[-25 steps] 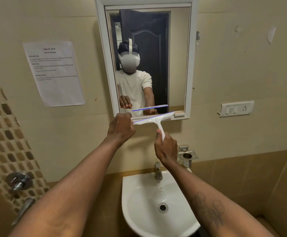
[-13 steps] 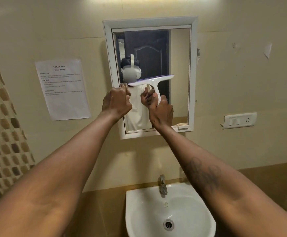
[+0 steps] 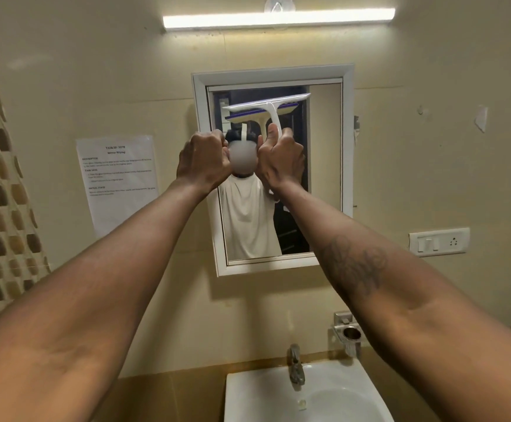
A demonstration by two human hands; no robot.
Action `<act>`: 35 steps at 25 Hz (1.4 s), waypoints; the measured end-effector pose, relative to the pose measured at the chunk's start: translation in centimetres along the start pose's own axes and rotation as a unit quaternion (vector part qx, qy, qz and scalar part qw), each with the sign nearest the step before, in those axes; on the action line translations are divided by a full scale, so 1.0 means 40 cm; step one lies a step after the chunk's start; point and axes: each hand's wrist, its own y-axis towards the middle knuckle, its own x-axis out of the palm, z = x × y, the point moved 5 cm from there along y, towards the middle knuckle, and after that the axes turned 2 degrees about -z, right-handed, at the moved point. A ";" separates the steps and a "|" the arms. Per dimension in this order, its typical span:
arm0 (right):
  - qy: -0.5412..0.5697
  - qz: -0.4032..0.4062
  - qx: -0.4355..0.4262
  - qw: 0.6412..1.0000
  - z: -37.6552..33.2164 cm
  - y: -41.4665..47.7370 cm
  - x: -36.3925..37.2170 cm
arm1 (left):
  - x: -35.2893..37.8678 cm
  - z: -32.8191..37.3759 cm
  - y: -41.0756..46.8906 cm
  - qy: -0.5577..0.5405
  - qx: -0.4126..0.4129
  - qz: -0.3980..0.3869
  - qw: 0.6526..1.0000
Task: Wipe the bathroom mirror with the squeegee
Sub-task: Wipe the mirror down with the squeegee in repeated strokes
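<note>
Since a moment ago we have raised the squeegee (image 3: 267, 108) from mid-mirror to near the top of the mirror (image 3: 324, 166). Our right hand (image 3: 280, 161) is wrapped tight around its handle, the blade just above the hand, tilted up to the right. Our left hand (image 3: 204, 161) is a fist beside it; we cannot tell whether it holds anything.

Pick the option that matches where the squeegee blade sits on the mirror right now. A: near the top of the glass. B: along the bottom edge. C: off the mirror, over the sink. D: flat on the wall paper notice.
A: the squeegee blade lies across the upper part of the mirror, its handle gripped by the right hand.
</note>
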 end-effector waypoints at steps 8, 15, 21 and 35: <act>-0.001 -0.016 0.002 1.000 -0.020 0.050 0.036 | -0.009 -0.003 0.037 0.027 0.005 0.014 1.000; -0.045 -0.052 0.034 0.997 0.020 0.064 0.058 | 0.012 0.004 0.049 0.026 0.006 -0.004 1.000; -0.044 -0.063 0.049 0.996 0.024 0.058 0.068 | 0.010 -0.001 0.041 0.023 -0.002 -0.006 1.000; -0.039 -0.065 0.124 0.989 0.221 -0.187 0.120 | 0.054 -0.016 -0.078 0.008 -0.037 -0.047 0.998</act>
